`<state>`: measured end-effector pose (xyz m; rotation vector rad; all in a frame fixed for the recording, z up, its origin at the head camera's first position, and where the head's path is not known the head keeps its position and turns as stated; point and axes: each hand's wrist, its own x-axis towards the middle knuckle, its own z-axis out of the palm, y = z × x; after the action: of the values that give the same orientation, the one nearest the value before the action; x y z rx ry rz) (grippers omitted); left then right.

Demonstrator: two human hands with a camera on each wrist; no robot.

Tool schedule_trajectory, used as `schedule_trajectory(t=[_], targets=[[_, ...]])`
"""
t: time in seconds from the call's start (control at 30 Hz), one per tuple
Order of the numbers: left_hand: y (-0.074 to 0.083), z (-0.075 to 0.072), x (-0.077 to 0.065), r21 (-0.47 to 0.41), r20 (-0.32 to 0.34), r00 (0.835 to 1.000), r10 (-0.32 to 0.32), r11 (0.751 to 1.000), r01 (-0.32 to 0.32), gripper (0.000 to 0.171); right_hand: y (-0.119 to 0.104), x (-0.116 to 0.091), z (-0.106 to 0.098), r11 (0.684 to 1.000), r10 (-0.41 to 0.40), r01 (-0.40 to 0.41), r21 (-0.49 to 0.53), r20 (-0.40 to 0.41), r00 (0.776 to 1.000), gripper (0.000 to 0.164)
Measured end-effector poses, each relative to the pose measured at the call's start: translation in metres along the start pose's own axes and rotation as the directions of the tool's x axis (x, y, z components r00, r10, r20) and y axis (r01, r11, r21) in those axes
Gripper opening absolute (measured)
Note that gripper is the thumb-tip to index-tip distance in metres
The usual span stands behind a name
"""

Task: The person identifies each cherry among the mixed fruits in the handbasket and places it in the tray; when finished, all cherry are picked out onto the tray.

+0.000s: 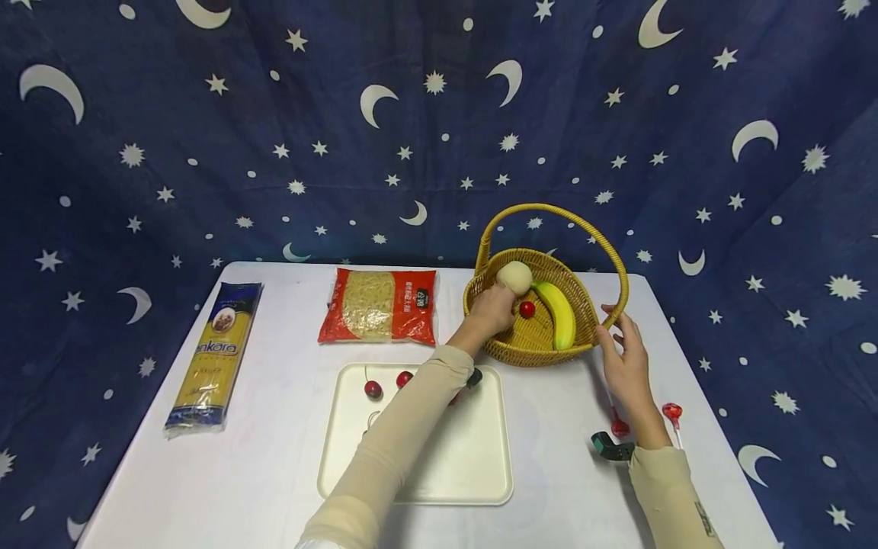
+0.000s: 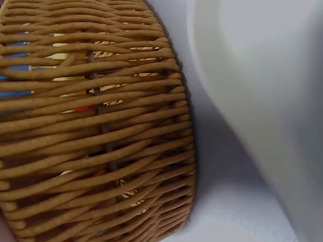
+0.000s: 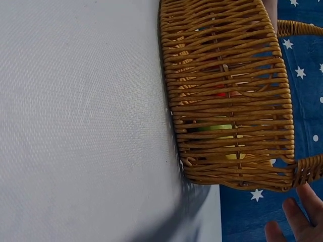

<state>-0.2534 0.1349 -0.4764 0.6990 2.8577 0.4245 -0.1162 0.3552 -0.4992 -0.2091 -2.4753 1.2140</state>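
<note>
My left hand [image 1: 492, 311] reaches over the near rim into the wicker basket [image 1: 511, 353], its fingers at a pale round ball-like thing [image 1: 514, 277] that it holds by the basket's left side. Beside that, a yellow banana [image 1: 564, 316] with a greenish end and a small red fruit [image 1: 527, 309] lie inside. My right hand [image 1: 626, 366] grips the basket where the arched handle joins its right side, the thumb in front. In the right wrist view, its fingertips [image 3: 304, 194] are right at the handle's base. Wicker weave fills much of the left wrist view.
A cream tray [image 1: 473, 480] with several dark red cherries [image 1: 373, 390] lies under my left forearm. Behind it is a red pasta bag [image 1: 414, 305]; at the left, a long spaghetti pack [image 1: 216, 354]. Two red lollipops [image 1: 672, 413] lie near my right wrist. A starry blue cloth [image 1: 439, 152] hangs behind.
</note>
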Motion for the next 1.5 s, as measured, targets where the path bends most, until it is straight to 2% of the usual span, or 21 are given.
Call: schedule_trajectory(t=[0.1,0.37,0.57,0.73,0.87,1.03,1.23,1.5], targets=[[-0.001,0.000,-0.001,-0.007,0.016,1.000,0.014,1.000,-0.014,0.007,-0.001,-0.001,0.000,1.000,-0.002,0.002,0.004,-0.001,1.000,0.047],[-0.001,0.003,0.000,-0.043,0.007,0.999,0.039,0.998,-0.039,0.026,-0.001,-0.003,0.001,1.000,0.010,-0.010,0.013,-0.008,1.000,0.046],[-0.002,-0.004,-0.003,-0.031,-0.042,0.997,0.065,0.997,-0.067,0.010,-0.003,-0.002,0.000,1.000,0.018,-0.018,0.011,-0.011,1.000,0.046],[-0.003,-0.010,-0.009,-0.079,-0.081,0.996,0.045,0.995,-0.052,0.017,-0.003,-0.003,0.000,1.000,0.007,-0.007,0.023,-0.015,1.000,0.045],[-0.005,-0.012,-0.014,-0.128,-0.153,0.987,0.038,0.990,-0.058,0.020,-0.003,-0.003,0.001,1.000,0.015,-0.014,0.023,-0.017,1.000,0.045],[-0.008,-0.021,-0.025,-0.169,-0.240,0.970,0.043,0.982,-0.086,0.024,-0.004,-0.004,0.001,0.999,0.026,-0.026,0.023,-0.014,1.000,0.044],[-0.011,-0.037,-0.044,-0.243,-0.293,0.956,0.014,0.966,-0.088,0.031,-0.006,-0.004,0.001,0.999,0.019,-0.018,0.031,-0.009,1.000,0.045],[-0.015,-0.056,-0.074,-0.289,-0.369,0.929,0.023,0.947,-0.138,0.027,-0.007,-0.003,0.001,0.999,0.029,-0.029,0.021,-0.022,0.999,0.044]])
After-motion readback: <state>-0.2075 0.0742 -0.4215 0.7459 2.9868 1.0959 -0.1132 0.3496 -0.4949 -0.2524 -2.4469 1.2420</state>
